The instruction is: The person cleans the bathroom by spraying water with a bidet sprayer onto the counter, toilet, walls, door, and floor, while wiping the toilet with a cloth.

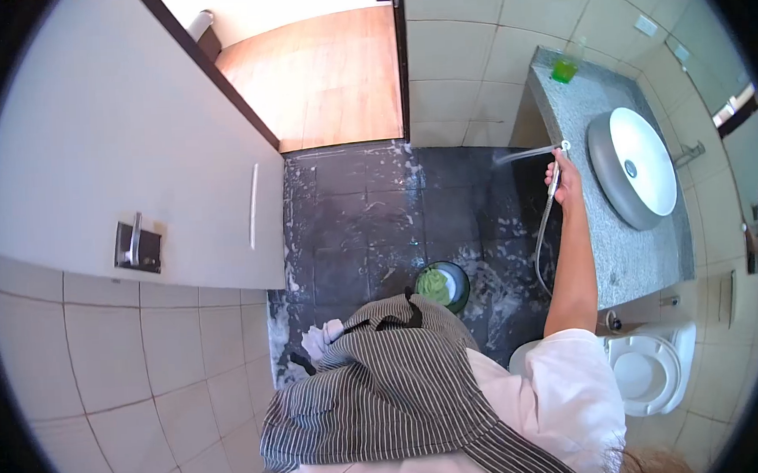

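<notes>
My right hand [565, 178], at the end of my outstretched arm, is closed around a handheld bidet sprayer [565, 147]. A stream of water [523, 153] leaves its head toward the left. From the handle a flexible hose [540, 250] hangs down beside the counter. The dark tiled floor [369, 205] below is wet, with white foam streaks. Close to my body stands a dark green bucket [462, 298] with a green cloth [434, 286] and something pale in it. My left hand does not show. A crumpled pale cloth [320, 339] sticks out beside my striped apron [386, 388].
On the right, a grey stone counter [613, 264] carries a white basin [647, 170] and a bottle of green liquid [564, 68]. A toilet [647, 375] stands behind my arm. An open white door [137, 120] is on the left, and beyond the doorway lies a wooden floor [321, 78].
</notes>
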A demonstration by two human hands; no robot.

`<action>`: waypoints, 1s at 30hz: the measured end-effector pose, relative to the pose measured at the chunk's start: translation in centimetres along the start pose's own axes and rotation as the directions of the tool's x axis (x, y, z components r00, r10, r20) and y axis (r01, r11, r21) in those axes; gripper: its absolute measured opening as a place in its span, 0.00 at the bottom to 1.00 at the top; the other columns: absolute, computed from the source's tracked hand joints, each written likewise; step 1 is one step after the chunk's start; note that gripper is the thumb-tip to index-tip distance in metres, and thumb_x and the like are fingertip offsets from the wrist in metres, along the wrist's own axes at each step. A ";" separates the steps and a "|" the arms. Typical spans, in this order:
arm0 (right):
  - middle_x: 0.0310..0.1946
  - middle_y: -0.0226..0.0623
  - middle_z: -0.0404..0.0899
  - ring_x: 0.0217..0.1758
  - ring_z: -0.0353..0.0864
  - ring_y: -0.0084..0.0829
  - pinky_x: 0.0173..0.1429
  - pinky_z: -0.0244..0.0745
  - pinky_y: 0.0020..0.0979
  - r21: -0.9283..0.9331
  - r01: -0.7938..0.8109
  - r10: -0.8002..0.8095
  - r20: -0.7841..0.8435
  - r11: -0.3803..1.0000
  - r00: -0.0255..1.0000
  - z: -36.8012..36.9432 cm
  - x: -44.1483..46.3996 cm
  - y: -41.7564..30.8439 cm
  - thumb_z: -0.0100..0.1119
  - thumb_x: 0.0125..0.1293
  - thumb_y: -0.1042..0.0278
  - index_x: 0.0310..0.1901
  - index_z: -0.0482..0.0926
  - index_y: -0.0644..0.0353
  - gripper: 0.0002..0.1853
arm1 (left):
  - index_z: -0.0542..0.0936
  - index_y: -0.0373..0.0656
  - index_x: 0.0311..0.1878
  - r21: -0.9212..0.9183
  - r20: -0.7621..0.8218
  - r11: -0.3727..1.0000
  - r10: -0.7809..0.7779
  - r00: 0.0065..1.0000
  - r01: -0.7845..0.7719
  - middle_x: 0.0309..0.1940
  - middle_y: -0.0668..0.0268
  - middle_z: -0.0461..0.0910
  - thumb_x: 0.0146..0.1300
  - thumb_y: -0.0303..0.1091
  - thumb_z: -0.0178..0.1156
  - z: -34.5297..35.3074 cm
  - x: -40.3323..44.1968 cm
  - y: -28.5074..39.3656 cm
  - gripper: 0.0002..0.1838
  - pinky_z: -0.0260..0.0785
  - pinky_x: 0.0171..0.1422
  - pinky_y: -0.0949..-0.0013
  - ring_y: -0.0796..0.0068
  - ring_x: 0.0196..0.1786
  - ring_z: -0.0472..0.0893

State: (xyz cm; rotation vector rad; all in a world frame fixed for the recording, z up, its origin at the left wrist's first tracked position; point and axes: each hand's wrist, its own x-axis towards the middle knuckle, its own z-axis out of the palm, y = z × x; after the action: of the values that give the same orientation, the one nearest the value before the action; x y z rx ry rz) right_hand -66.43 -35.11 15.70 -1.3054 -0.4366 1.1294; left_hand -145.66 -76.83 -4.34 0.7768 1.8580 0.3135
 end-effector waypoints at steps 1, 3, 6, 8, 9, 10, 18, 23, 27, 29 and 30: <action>0.18 0.28 0.71 0.17 0.71 0.23 0.17 0.67 0.25 0.018 -0.016 0.016 0.020 1.000 1.000 0.4 -0.2 0.1 0.64 0.59 0.53 0.38 0.75 0.53 0.14 | 0.72 0.40 0.53 -0.007 -0.010 1.000 -0.003 1.000 0.003 0.30 0.63 0.78 0.54 0.23 0.57 0.0 0.0 -0.1 0.20 0.70 0.32 0.70 0.75 0.29 0.77; 0.19 0.29 0.72 0.18 0.72 0.24 0.17 0.67 0.25 0.013 -0.077 0.077 0.036 0.997 0.996 1.0 0.0 0.7 0.63 0.60 0.52 0.38 0.75 0.53 0.15 | 0.72 0.40 0.53 -0.021 -0.026 1.000 -0.010 1.000 0.009 0.30 0.63 0.78 0.54 0.23 0.57 0.0 -0.1 -0.2 0.20 0.70 0.32 0.70 0.75 0.29 0.77; 0.18 0.29 0.71 0.17 0.71 0.22 0.18 0.69 0.25 -0.125 -0.139 0.148 0.062 0.982 0.987 2.1 0.0 1.6 0.60 0.62 0.52 0.40 0.75 0.52 0.14 | 0.72 0.40 0.53 -0.043 -0.043 0.999 -0.025 0.999 0.023 0.30 0.63 0.78 0.54 0.23 0.57 0.0 -0.5 -1.3 0.20 0.70 0.32 0.70 0.75 0.29 0.77; 0.18 0.28 0.71 0.16 0.71 0.22 0.16 0.68 0.25 -0.195 -0.147 0.160 0.053 0.970 0.986 2.7 0.2 2.1 0.61 0.61 0.51 0.40 0.75 0.52 0.14 | 0.72 0.40 0.53 -0.053 -0.049 0.998 -0.038 0.998 0.035 0.30 0.63 0.78 0.54 0.23 0.57 0.3 -0.9 -2.3 0.20 0.70 0.32 0.70 0.75 0.29 0.77; 0.17 0.28 0.71 0.16 0.71 0.23 0.16 0.68 0.25 -0.221 -0.156 0.172 0.056 0.963 0.984 3.2 0.3 2.3 0.61 0.61 0.51 0.39 0.75 0.52 0.14 | 0.72 0.40 0.53 -0.057 -0.052 0.997 -0.045 0.998 0.042 0.30 0.63 0.78 0.54 0.23 0.57 0.4 -1.0 -2.7 0.20 0.70 0.32 0.70 0.75 0.29 0.77; 0.17 0.28 0.71 0.15 0.71 0.23 0.15 0.67 0.25 -0.245 -0.165 0.185 0.059 0.955 0.981 3.7 0.4 2.5 0.61 0.61 0.51 0.39 0.75 0.51 0.14 | 0.72 0.40 0.53 -0.064 -0.055 0.997 -0.051 0.997 0.047 0.30 0.63 0.78 0.54 0.23 0.57 0.4 -1.2 -3.1 0.20 0.70 0.32 0.70 0.75 0.29 0.77; 0.18 0.30 0.72 0.16 0.72 0.25 0.16 0.68 0.27 -0.403 -0.300 0.321 -0.017 0.865 0.947 7.0 1.8 3.7 0.64 0.59 0.52 0.33 0.74 0.53 0.14 | 0.72 0.40 0.53 -0.107 -0.065 0.989 -0.108 0.992 0.101 0.30 0.63 0.78 0.54 0.24 0.57 1.6 -2.8 -5.8 0.20 0.70 0.31 0.70 0.75 0.29 0.77; 0.17 0.30 0.71 0.16 0.71 0.25 0.16 0.68 0.27 -0.485 -0.364 0.447 0.063 0.795 0.892 9.6 5.2 5.0 0.62 0.60 0.50 0.35 0.73 0.53 0.15 | 0.72 0.40 0.53 -0.125 -0.062 0.984 -0.134 0.989 0.125 0.30 0.63 0.78 0.54 0.24 0.57 2.2 -2.7 -5.4 0.20 0.70 0.31 0.70 0.75 0.29 0.77; 0.17 0.29 0.70 0.16 0.70 0.25 0.17 0.67 0.27 -0.560 -0.395 0.520 0.077 0.728 0.850 11.8 8.6 8.0 0.63 0.60 0.51 0.36 0.73 0.53 0.15 | 0.72 0.40 0.53 -0.152 -0.061 0.976 -0.164 0.985 0.154 0.30 0.63 0.78 0.54 0.24 0.57 3.0 -3.0 -5.3 0.21 0.70 0.31 0.70 0.75 0.29 0.77; 0.17 0.29 0.70 0.16 0.70 0.24 0.17 0.67 0.27 -0.604 -0.409 0.533 0.031 0.684 0.845 13.7 9.4 10.0 0.63 0.60 0.51 0.36 0.73 0.53 0.15 | 0.72 0.40 0.53 -0.161 -0.051 0.970 -0.191 0.980 0.181 0.30 0.63 0.78 0.54 0.24 0.57 3.1 -3.3 -5.5 0.21 0.70 0.31 0.70 0.75 0.29 0.77; 0.17 0.30 0.70 0.16 0.70 0.24 0.17 0.67 0.27 -0.639 -0.411 0.526 -0.012 0.650 0.850 14.7 9.9 10.8 0.63 0.59 0.51 0.36 0.73 0.52 0.15 | 0.72 0.40 0.53 -0.166 -0.046 0.967 -0.201 0.979 0.191 0.30 0.63 0.78 0.54 0.24 0.57 3.3 -3.3 -5.6 0.21 0.70 0.30 0.70 0.75 0.29 0.77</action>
State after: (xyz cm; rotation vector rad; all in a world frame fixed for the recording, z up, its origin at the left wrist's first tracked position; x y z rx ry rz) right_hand -78.23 -20.48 6.83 -1.9949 -0.6618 1.6339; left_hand -144.00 -83.67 -6.34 0.4735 1.9235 0.3597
